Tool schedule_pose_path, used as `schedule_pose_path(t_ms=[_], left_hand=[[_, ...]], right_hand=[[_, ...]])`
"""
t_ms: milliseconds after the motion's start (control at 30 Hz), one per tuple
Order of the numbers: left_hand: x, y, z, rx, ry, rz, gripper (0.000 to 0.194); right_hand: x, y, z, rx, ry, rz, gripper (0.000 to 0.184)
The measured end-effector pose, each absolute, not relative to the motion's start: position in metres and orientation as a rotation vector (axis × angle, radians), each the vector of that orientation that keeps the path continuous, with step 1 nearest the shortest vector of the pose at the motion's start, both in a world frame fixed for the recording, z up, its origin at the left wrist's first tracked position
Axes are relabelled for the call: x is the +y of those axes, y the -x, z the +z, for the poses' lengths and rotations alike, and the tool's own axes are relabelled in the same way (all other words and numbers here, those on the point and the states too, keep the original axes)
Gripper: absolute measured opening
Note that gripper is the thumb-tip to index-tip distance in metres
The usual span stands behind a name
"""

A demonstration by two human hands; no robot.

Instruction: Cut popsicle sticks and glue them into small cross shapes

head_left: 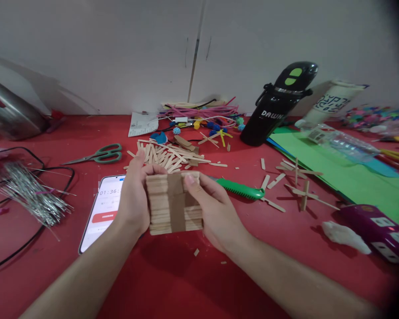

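A stack of wooden craft sticks, bound by a brown paper band, is held up over the red table between both hands. My left hand presses against its left side, fingers behind it. My right hand grips the right side, with the thumb on the top front near the band. Behind the stack lies a loose pile of craft sticks. A green-handled utility knife lies just beyond my right hand. Beside my left wrist, a phone shows a running timer, partly covered by the forearm.
Scissors and silver wire strands lie at left, near a metal kettle. A black bottle stands at the back. Crossed sticks, green paper, a white lump and a purple device occupy the right.
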State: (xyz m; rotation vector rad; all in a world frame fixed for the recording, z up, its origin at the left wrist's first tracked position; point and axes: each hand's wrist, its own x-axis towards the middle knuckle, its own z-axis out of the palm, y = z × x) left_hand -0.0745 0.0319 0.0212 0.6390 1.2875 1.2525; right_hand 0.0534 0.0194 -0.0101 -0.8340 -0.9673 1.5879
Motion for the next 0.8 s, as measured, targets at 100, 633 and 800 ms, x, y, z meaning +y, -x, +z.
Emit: schedule_pose_path(t_ms=[100, 633, 800], left_hand=[[0.031, 0.071, 0.018, 1.214, -0.64, 1.227, 0.059], [0.024, 0.062, 0.013, 1.084, -0.606, 1.104, 0.06], [0.024, 0.064, 0.013, 1.176, -0.64, 1.158, 0.055]], right_hand=[[0.025, -0.056, -0.009, -0.864, 0.834, 1.59, 0.025], [0.037, -0.07, 0.0, -0.849, 0.766, 1.965, 0.055], [0.036, -0.069, -0.001, -0.852, 0.75, 1.95, 0.062]])
